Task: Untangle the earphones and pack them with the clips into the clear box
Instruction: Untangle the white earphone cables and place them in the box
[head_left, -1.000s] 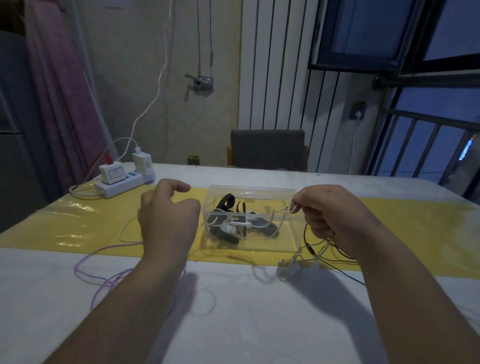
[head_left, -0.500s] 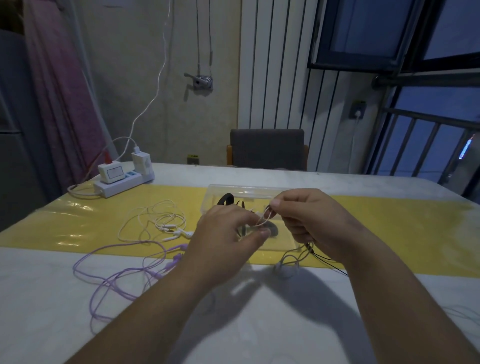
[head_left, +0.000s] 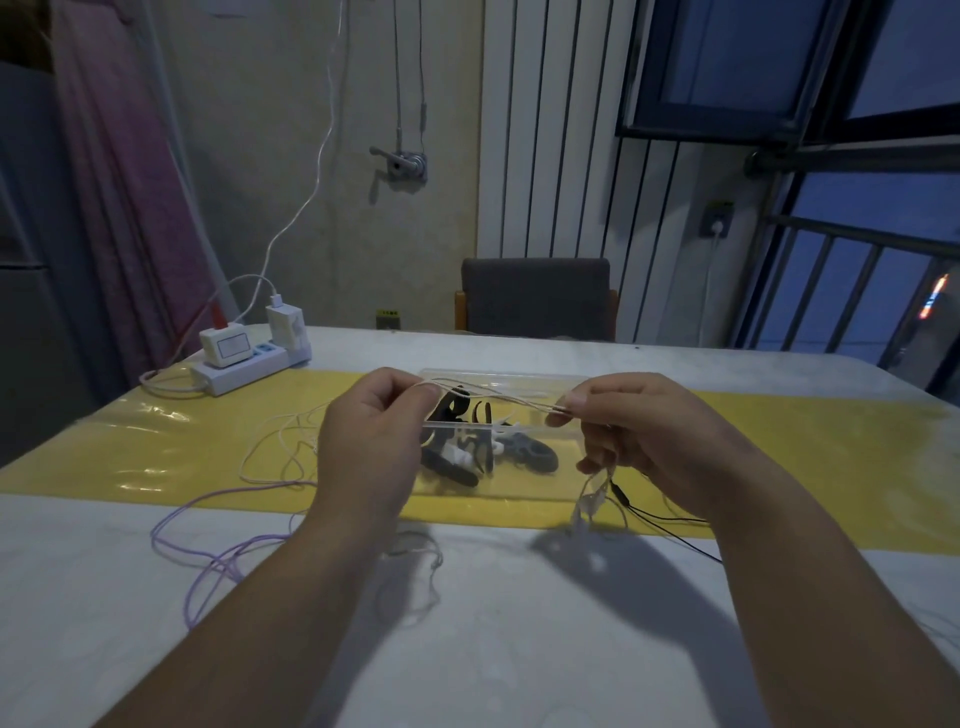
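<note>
Head view, hands: left hand (head_left: 371, 441) and right hand (head_left: 639, 441) were raised over the box (head_left: 519, 374), each pinching the pale cord (head_left: 493, 397) between thumb and forefinger, the other fingers curled.
Cord axis: the pale cord ran taut from left to right between the two pinches, above the box's near wall. Its tail hung from the right hand to a small bunch by the table, so the slack lay on the right.
Nearer hand: both looked about equally close to the box; the right held the tangled end, I judged.
Box: open, on the yellow mat (head_left: 779, 447), with dark and white clips (head_left: 524, 454) inside.
Other cords: white cord (head_left: 280, 441) and purple cord (head_left: 208, 561) lay loose left of the box; black cord (head_left: 670, 519) lay right of it.
Hard to see: the light was dim. I could not tell whether pale and black cords were knotted below the right hand. The left hand hid the box's left end.
</note>
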